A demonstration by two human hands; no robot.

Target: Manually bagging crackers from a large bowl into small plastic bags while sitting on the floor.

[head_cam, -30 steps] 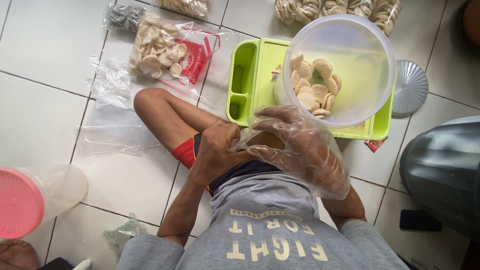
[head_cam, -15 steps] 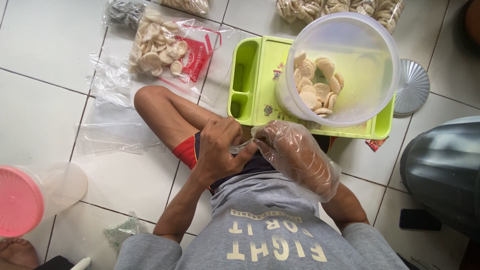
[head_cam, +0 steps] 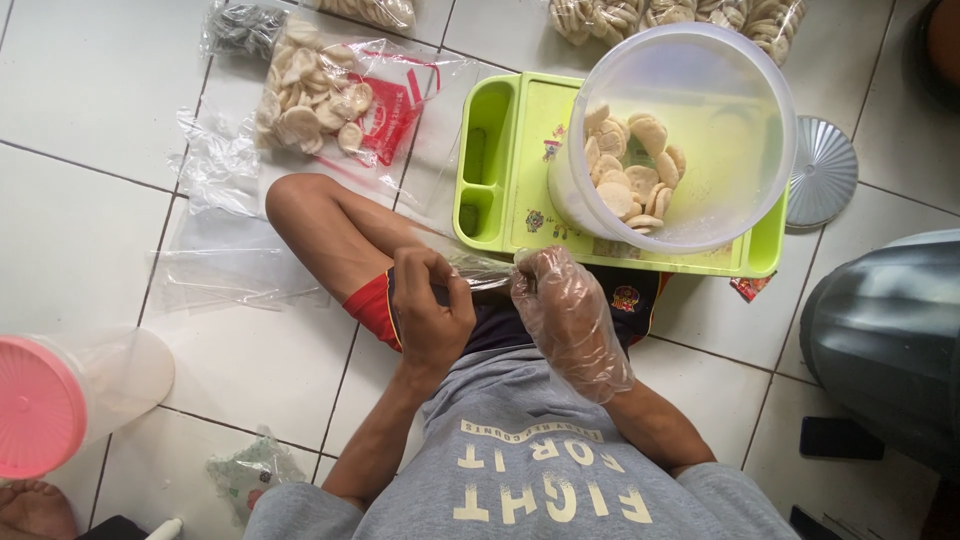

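White tiled floor (head_cam: 80,200): bare left hand (head_cam: 432,310) and gloved right hand (head_cam: 562,310) both pinched a clear plastic bag (head_cam: 480,268) just below the cracker tub (head_cam: 680,140), apparently opening it; bag mouth needed spreading.

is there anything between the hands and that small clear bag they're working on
Nothing visible. The bare left hand and the gloved right hand both pinch the small clear plastic bag directly, over the lap, just short of the green tray.

One clear tub (head_cam: 700,90), one green tray (head_cam: 500,150), one pink-lidded jar (head_cam: 60,400), two hands.
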